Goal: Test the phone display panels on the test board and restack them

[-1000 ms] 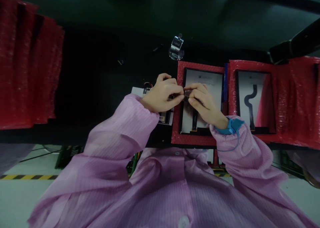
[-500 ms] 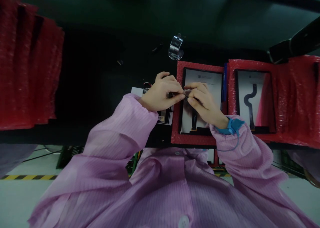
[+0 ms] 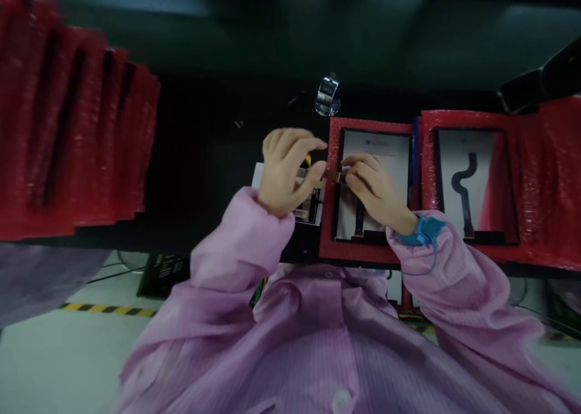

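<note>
Head view: R hand (image 3: 376, 190), fingers closed on brown strip (image 3: 333, 175), long axis ~crosswise, tip twd L hand (image 3: 287, 170), fingers open.

Head camera: looked forward, down from the wearer's head
Pink smock (image 3: 308, 341): filled the near edge
Black bench (image 3: 204, 178): lay beyond

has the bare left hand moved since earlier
Yes, the left hand went left: fingertips previously over the red bubble-wrap sheet now reach only its left edge.
</note>
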The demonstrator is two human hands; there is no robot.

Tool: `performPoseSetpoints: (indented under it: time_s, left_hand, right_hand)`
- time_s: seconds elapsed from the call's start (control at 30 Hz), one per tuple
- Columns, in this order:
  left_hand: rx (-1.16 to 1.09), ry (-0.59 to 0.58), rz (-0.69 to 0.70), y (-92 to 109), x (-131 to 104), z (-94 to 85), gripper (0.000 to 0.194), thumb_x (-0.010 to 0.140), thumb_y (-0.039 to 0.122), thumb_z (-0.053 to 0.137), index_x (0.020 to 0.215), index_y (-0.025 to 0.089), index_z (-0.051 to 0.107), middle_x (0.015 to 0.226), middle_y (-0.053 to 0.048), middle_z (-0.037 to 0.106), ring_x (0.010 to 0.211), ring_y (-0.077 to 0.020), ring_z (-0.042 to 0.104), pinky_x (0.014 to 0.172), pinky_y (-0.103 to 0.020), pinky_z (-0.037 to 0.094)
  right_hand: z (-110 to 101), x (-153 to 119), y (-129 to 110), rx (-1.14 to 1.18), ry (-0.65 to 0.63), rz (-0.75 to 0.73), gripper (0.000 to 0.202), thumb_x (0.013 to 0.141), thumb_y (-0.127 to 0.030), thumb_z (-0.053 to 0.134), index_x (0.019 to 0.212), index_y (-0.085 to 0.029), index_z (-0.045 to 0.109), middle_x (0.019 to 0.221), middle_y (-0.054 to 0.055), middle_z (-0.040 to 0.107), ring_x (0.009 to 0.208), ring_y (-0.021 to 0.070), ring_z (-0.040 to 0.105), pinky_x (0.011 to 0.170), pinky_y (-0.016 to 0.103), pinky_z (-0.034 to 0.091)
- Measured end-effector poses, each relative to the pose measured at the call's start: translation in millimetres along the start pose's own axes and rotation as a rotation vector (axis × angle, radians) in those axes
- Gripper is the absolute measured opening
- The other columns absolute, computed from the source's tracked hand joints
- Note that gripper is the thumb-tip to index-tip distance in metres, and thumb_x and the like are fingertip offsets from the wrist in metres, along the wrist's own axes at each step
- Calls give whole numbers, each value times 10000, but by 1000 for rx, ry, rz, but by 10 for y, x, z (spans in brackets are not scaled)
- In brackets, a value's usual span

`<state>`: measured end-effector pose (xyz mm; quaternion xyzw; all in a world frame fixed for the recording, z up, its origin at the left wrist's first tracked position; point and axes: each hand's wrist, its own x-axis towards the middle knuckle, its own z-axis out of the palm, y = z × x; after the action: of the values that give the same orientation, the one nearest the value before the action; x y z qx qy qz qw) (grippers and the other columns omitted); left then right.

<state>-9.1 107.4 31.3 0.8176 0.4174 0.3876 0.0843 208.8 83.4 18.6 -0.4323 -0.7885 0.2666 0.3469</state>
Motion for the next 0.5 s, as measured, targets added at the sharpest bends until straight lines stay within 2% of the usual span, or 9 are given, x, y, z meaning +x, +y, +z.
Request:
performPoseSetpoints:
  time_s: [0.07, 0.1, 0.17, 0.23, 0.33, 0.5]
  left_hand:
    - [69, 140, 1, 120, -262, -69, 145, 988, 221, 481, 940, 213, 618, 866, -29, 674, 814, -188, 602, 813, -386, 472]
    - [82, 127, 7, 182, -413, -77, 140, 982, 175, 479, 942, 202, 610, 814, -21, 661, 754, -175, 594, 733, -343, 466]
    - [132, -33, -45, 289, -700, -48, 147, 978, 166, 482, 1022, 173, 622, 832, -41, 674, 741, -180, 610, 693, -320, 460]
    - [231, -193, -102, 364, -906, 12, 241, 985, 208, 476, 1153, 140, 636, 847, -72, 674, 765, -214, 624, 692, -342, 446]
    - [365, -352, -186, 423, -1018, 83, 381, 1005, 264, 428, 1315, 148, 617, 898, -103, 663, 837, -258, 631, 728, -381, 441]
    - [465, -409, -210, 452, -981, 109, 431, 1010, 254, 395, 1376, 200, 617, 909, -100, 644, 876, -261, 617, 763, -386, 444]
  right_hand:
    - [7, -5, -10, 33, 39, 16, 282, 1053, -400, 381, 910, -233, 557, 1119, 67, 668, 1098, 220, 583, 1023, 454, 411]
    - [11, -8, -13, 45, 66, 29, 304, 1057, -431, 365, 940, -235, 566, 1104, 67, 668, 1081, 219, 584, 1013, 449, 418]
    - [22, -13, -10, 58, 130, 69, 354, 1055, -494, 343, 1003, -238, 581, 1078, 69, 662, 1044, 222, 583, 979, 437, 436]
    - [32, -13, 6, 57, 192, 105, 400, 1044, -547, 340, 1025, -238, 594, 1049, 69, 657, 1013, 227, 583, 960, 434, 446]
    - [44, -3, 52, 26, 245, 115, 443, 1027, -598, 340, 988, -244, 604, 1010, 67, 659, 987, 236, 583, 963, 445, 444]
    - [56, 14, 123, -16, 277, 77, 448, 1022, -611, 321, 942, -258, 586, 992, 64, 668, 978, 244, 586, 974, 462, 437]
